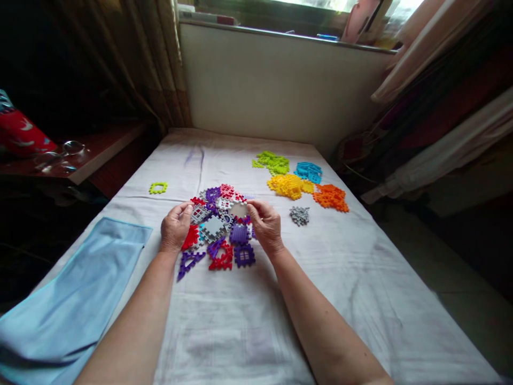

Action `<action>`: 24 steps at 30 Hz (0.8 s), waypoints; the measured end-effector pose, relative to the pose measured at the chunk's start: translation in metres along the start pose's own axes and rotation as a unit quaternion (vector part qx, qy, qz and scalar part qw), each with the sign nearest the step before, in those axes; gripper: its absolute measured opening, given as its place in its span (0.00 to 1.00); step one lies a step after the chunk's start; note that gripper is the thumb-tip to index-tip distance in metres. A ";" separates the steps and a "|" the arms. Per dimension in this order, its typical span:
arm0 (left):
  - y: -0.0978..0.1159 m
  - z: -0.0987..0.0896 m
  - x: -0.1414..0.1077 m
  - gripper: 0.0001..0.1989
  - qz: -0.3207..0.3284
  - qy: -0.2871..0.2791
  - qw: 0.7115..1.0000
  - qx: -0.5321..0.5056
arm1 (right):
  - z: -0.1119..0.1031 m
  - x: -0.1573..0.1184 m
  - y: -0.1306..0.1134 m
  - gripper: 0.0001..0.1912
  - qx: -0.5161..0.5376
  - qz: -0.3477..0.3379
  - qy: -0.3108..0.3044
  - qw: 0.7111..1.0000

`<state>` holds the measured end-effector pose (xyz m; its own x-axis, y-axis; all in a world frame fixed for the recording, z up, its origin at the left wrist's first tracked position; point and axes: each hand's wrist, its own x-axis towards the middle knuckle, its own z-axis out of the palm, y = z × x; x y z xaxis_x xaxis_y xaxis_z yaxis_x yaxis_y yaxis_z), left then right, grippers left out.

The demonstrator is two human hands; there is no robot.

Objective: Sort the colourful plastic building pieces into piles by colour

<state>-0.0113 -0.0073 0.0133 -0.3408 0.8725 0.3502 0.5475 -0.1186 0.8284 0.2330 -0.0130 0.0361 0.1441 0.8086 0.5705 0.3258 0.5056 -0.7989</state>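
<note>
While a white fabric sheet (pixel 224 331) spreads beneath, the mixed red, purple and grey toothed-plastic tile pile (pixel 214 227) sits central, likely for two-handed reach. Right hand (pixel 266 224), left hand (pixel 175 227): fingers curled at its edges, can't tell if gripping. Yellow plastic heap (pixel 286 186), small grey plastic heap (pixel 300 215) lie apart, presumably by colour.

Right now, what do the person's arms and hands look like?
They are a person's two bare arms, with no sleeves in view. The left hand and the right hand wear no gloves, and no watch or bracelet shows on either wrist. The right forearm has a couple of tiny spots. The left forearm looks plain.
</note>
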 end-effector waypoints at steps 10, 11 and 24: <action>0.001 0.000 0.000 0.22 -0.003 -0.008 1.000 0.020 | -0.115 0.041 0.072 0.21 -0.139 0.169 0.162 0.962; 0.001 0.000 0.000 0.21 -0.003 -0.007 1.000 0.022 | -0.126 0.040 0.079 0.22 -0.156 0.180 0.172 0.956; 0.003 0.000 -0.001 0.22 -0.003 -0.002 1.000 0.018 | -0.150 0.028 0.098 0.15 -0.294 0.279 0.154 0.901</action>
<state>-0.0091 -0.0089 0.0152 -0.3407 0.8752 0.3436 0.5721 -0.0970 0.8144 0.4096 0.0138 0.0023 0.6622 0.7196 0.2092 0.5472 -0.2736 -0.7910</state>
